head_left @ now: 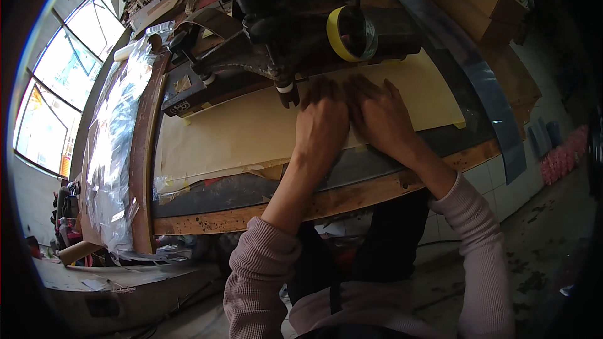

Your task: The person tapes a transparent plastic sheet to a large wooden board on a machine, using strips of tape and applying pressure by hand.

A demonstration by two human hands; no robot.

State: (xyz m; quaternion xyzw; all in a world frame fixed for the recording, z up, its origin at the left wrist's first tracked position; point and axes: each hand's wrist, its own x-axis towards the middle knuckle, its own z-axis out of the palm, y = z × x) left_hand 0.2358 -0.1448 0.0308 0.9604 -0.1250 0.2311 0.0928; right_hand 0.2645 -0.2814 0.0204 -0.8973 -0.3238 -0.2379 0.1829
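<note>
- A window (47, 94) fills the far left edge, with bright daylight coming through it.
- Crinkled clear plastic sheeting (113, 144) lies along the left end of the wooden workbench (352, 196).
- A pale tan sheet (251, 129) covers the middle of the bench, its near-left corner torn and taped.
- A dark machine head (276, 44) stands at the far side of the sheet, a yellow tape roll (348, 32) just right of it.
- The left hand (321, 122) lies flat on the sheet, fingers stretched out and blurred, gripping nothing.
- The right hand (380, 116) presses the sheet just beside it, fingers spread open.
- A shiny grey strip (496, 113) curves along the bench's right end.
</note>
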